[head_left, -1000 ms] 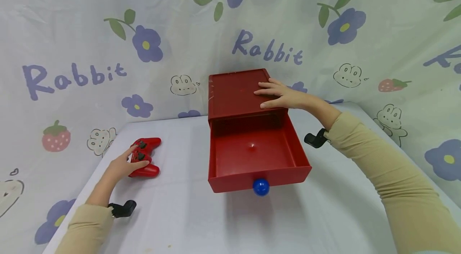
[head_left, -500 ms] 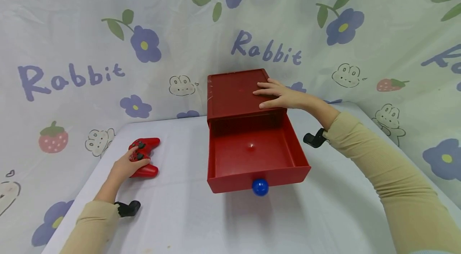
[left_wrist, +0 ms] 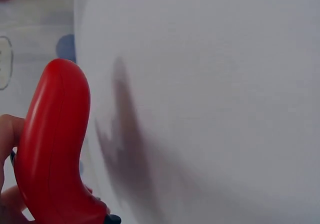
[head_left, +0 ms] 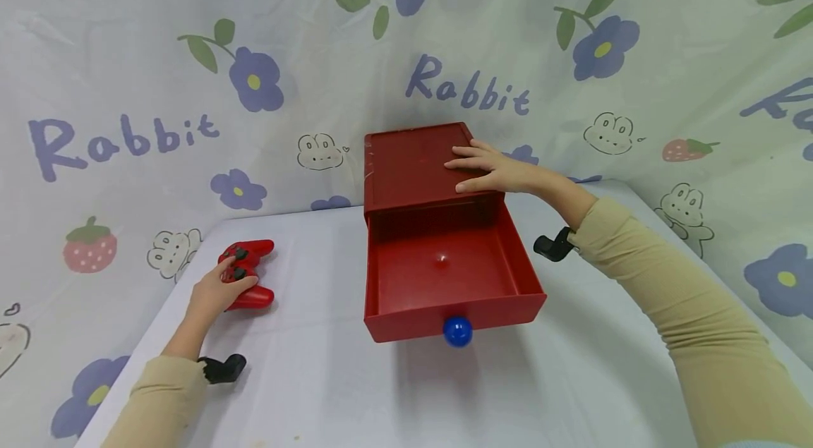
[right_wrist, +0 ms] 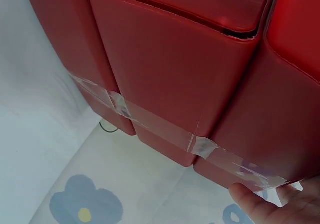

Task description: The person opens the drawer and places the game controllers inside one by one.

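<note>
A red game controller (head_left: pixel 254 298) is at the left side of the table in the head view. My left hand (head_left: pixel 212 289) grips it across its black thumbsticks. One long handle of the controller (left_wrist: pixel 55 144) fills the left part of the left wrist view, its shadow falling on the cloth apart from it. In the middle stands a red drawer cabinet (head_left: pixel 413 169) with its top drawer (head_left: pixel 444 268) pulled out and bare inside. A blue ball knob (head_left: pixel 457 331) sits on the drawer front. My right hand (head_left: pixel 495 169) rests with spread fingers on the cabinet's top.
A white cloth covers the table (head_left: pixel 305 363). Behind it hangs a curtain (head_left: pixel 356 95) printed with flowers and rabbits. The right wrist view shows several stacked cabinet sections bound with clear tape (right_wrist: pixel 160 131). Black wrist mounts (head_left: pixel 224 368) stick out beside both sleeves.
My left hand has closed more round the controller, and both have shifted slightly left and up in the head view. The right hand and the drawer hold their place.
</note>
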A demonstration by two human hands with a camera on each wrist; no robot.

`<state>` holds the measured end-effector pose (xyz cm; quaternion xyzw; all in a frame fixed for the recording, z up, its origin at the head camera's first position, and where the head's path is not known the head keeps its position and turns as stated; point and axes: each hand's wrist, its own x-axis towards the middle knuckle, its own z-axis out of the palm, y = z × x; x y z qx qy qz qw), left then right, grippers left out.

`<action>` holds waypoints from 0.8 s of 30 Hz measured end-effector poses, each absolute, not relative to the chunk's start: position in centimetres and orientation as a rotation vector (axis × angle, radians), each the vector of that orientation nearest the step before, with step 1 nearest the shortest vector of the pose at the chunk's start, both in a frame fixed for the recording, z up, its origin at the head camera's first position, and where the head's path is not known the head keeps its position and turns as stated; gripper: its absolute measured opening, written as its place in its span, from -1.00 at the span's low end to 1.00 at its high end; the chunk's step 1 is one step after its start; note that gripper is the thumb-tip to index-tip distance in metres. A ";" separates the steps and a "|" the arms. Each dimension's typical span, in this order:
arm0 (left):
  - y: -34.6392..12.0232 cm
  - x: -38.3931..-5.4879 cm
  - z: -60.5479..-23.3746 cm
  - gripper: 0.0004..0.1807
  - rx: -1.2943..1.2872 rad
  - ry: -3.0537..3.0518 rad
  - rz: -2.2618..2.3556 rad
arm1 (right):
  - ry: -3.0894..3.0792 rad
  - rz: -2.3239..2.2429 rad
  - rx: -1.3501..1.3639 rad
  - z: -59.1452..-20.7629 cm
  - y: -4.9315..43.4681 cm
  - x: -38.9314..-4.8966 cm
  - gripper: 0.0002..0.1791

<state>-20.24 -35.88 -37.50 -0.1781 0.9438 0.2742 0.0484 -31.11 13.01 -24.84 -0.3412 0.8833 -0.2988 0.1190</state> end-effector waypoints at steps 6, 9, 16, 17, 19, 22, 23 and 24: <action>-35.8 -20.2 -35.5 -0.09 -0.471 2.948 0.784 | 2.584 -0.871 -0.995 -24.8 13.0 -31.0 -0.35; -35.7 -20.2 -34.6 -0.09 -0.422 2.980 0.749 | 2.583 -0.872 -0.989 -24.8 13.0 -31.1 -0.35; -35.3 -20.0 -32.5 -0.11 -0.348 3.012 0.794 | 2.579 -0.876 -0.993 -25.0 13.1 -31.3 -0.36; -35.2 -19.9 -32.2 -0.11 -0.341 3.012 0.801 | 2.577 -0.878 -0.999 -25.0 13.1 -31.3 -0.36; -35.1 -19.7 -31.6 -0.12 -0.321 3.004 0.827 | 2.573 -0.884 -1.014 -25.0 13.2 -31.3 -0.36; -34.7 -19.4 -30.5 -0.12 -0.305 2.987 0.856 | 2.567 -0.890 -1.028 -25.0 13.1 -31.2 -0.36; -34.6 -19.2 -30.1 -0.12 -0.301 2.982 0.862 | 2.566 -0.892 -1.025 -25.0 13.1 -31.1 -0.36; -34.4 -19.1 -29.7 -0.12 -0.294 2.974 0.883 | 2.565 -0.893 -1.023 -25.0 13.1 -31.1 -0.36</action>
